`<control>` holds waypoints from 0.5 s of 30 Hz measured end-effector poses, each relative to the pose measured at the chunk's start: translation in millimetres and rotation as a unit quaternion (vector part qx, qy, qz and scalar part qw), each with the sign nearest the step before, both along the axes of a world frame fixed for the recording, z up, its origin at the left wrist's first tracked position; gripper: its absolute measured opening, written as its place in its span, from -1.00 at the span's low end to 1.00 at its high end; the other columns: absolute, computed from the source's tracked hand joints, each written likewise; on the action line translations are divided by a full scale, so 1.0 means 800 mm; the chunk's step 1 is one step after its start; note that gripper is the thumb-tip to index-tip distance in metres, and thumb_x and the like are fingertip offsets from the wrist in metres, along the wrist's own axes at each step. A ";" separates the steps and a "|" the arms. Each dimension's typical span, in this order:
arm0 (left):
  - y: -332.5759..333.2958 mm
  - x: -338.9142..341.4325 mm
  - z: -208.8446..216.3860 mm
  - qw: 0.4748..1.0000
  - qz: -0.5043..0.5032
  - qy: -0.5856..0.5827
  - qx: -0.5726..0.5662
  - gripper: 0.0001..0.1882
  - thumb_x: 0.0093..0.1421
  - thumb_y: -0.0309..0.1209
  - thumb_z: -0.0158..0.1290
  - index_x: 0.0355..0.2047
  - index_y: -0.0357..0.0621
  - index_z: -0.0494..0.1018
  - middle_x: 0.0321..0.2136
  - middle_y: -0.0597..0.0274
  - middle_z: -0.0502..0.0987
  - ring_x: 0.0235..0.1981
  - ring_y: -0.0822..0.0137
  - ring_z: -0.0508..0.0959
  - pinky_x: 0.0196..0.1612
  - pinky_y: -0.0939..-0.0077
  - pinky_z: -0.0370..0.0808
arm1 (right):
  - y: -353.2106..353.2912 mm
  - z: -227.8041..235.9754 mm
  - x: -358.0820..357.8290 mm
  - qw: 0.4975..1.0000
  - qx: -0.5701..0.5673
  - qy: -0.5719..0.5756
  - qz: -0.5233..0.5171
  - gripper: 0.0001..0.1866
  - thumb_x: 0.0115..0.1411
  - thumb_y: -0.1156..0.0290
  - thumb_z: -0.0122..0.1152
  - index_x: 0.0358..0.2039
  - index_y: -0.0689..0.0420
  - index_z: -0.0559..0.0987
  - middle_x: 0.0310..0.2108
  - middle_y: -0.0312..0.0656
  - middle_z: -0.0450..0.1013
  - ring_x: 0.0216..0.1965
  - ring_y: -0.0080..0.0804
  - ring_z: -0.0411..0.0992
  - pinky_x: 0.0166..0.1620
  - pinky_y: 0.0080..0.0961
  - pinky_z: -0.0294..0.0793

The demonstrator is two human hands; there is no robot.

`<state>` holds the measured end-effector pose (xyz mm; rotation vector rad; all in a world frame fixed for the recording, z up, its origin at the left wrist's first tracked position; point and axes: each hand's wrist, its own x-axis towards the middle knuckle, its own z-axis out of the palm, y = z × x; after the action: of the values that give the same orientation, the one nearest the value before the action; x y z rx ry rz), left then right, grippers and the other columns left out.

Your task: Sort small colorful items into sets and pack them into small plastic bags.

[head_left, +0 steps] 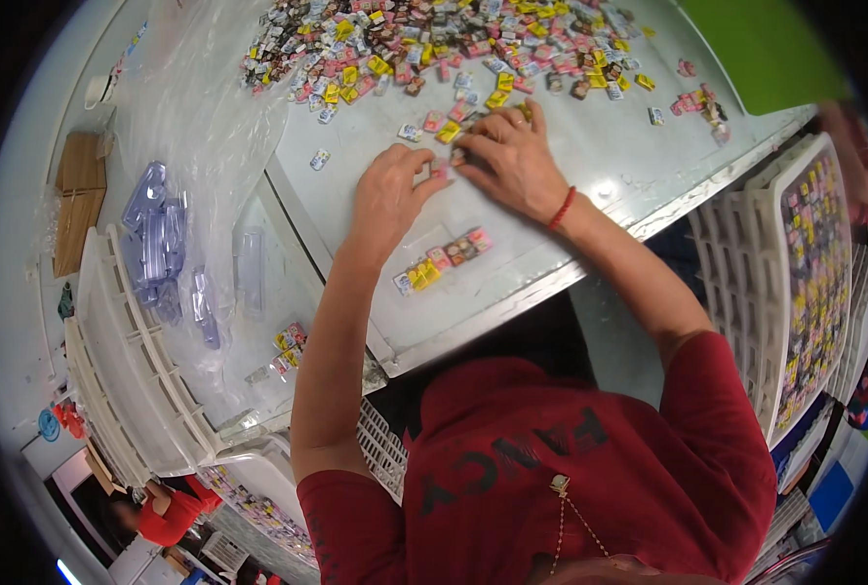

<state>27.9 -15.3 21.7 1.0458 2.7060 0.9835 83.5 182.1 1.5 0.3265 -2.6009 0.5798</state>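
Observation:
My left hand (pixel 387 200) pinches a small pink block-shaped piece (pixel 441 168) between thumb and fingers. Close beside it, my right hand (pixel 514 161) has its fingers bent around a small dark piece (pixel 458 154), partly hidden by the fingertips. Nearer to me on the white table lies a row of small pieces (pixel 441 259), yellow, pink, brown and white, set side by side; whether a clear holder is under them I cannot tell. Beyond my hands spreads a large heap of similar little pieces (pixel 424 49), with a few yellow and pink ones (pixel 449 131) just past my fingertips.
Clear plastic sheeting (pixel 200 107) and a pile of clear plastic holders (pixel 156 234) lie to the left, by white racks (pixel 127 341). A stack of white trays (pixel 775 292) with pieces stands at right. A green panel (pixel 770 54) borders the far right. Another person (pixel 166 517) is at lower left.

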 end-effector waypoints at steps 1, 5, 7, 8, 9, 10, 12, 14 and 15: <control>0.000 0.002 -0.001 1.000 -0.001 0.000 0.000 -0.64 -0.06 -0.39 0.28 -0.23 -0.22 0.52 -0.38 0.12 0.50 -0.30 0.13 0.51 -0.23 0.31 0.46 | 0.003 0.000 0.001 1.000 0.000 0.006 0.024 -0.65 -0.03 0.22 0.39 -0.20 -0.04 0.59 -0.26 -0.28 0.44 -0.04 -0.29 0.34 0.18 0.03 0.03; 0.002 0.004 0.000 0.991 -0.015 0.127 0.045 -0.70 -0.07 -0.42 0.27 -0.28 -0.18 0.53 -0.34 0.20 0.52 -0.26 0.17 0.50 -0.20 0.35 0.48 | 0.010 0.008 0.005 0.999 -0.009 0.029 0.036 -0.65 -0.03 0.28 0.38 -0.19 -0.02 0.59 -0.28 -0.29 0.45 -0.06 -0.30 0.36 0.17 -0.05 0.07; 0.001 0.002 -0.002 0.989 -0.025 0.137 0.049 -0.72 -0.07 -0.43 0.27 -0.30 -0.17 0.54 -0.31 0.23 0.54 -0.25 0.19 0.50 -0.19 0.37 0.48 | 0.011 0.009 0.001 0.999 -0.049 0.015 0.009 -0.68 -0.03 0.30 0.37 -0.21 0.00 0.59 -0.29 -0.30 0.47 -0.11 -0.31 0.38 0.15 -0.13 0.11; 0.002 0.003 -0.006 0.987 -0.020 0.146 0.058 -0.74 -0.08 -0.43 0.26 -0.32 -0.16 0.55 -0.27 0.26 0.56 -0.25 0.21 0.50 -0.19 0.38 0.49 | 0.010 0.010 -0.003 0.999 -0.049 0.015 0.008 -0.68 -0.03 0.30 0.37 -0.21 0.00 0.59 -0.29 -0.30 0.47 -0.11 -0.31 0.38 0.15 -0.13 0.11; 0.002 0.003 -0.009 0.986 -0.015 0.155 0.066 -0.75 -0.08 -0.43 0.26 -0.34 -0.16 0.55 -0.24 0.28 0.57 -0.25 0.23 0.50 -0.19 0.40 0.49 | 0.006 0.010 -0.009 0.999 -0.038 0.023 -0.001 -0.71 -0.02 0.30 0.35 -0.24 0.01 0.59 -0.30 -0.30 0.48 -0.14 -0.31 0.39 0.12 -0.17 0.15; 0.001 0.002 -0.012 0.986 -0.015 0.155 0.066 -0.75 -0.08 -0.43 0.26 -0.34 -0.16 0.55 -0.24 0.28 0.57 -0.25 0.23 0.50 -0.19 0.40 0.49 | 0.001 0.011 -0.016 0.999 -0.027 0.031 -0.011 -0.74 -0.01 0.30 0.33 -0.26 0.02 0.58 -0.32 -0.30 0.48 -0.17 -0.30 0.40 0.09 -0.20 0.18; 0.005 0.001 -0.012 0.987 -0.025 0.146 0.066 -0.77 -0.09 -0.43 0.27 -0.36 -0.15 0.55 -0.24 0.33 0.59 -0.25 0.25 0.51 -0.19 0.43 0.50 | -0.006 0.009 -0.030 1.000 -0.003 0.020 -0.022 -0.75 -0.01 0.29 0.32 -0.28 0.02 0.58 -0.33 -0.29 0.50 -0.18 -0.29 0.40 0.06 -0.21 0.21; 0.004 0.001 -0.014 0.989 -0.023 0.135 0.059 -0.78 -0.06 -0.43 0.26 -0.35 -0.15 0.56 -0.27 0.29 0.60 -0.25 0.24 0.52 -0.18 0.41 0.49 | -0.017 0.013 -0.042 0.999 0.020 0.008 -0.032 -0.76 -0.01 0.28 0.31 -0.30 0.02 0.59 -0.34 -0.29 0.51 -0.19 -0.29 0.41 0.03 -0.22 0.23; 0.003 0.002 -0.015 0.991 -0.021 0.123 0.054 -0.79 -0.03 -0.43 0.25 -0.34 -0.16 0.57 -0.29 0.25 0.61 -0.25 0.22 0.53 -0.17 0.39 0.49 | -0.022 0.019 -0.047 0.995 0.074 -0.047 -0.048 -0.76 -0.02 0.28 0.31 -0.30 0.02 0.59 -0.35 -0.27 0.52 -0.20 -0.27 0.42 0.02 -0.22 0.24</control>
<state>29.1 -13.0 9.5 1.3214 2.8340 1.0691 46.0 164.2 16.5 0.2230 -2.7394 0.3791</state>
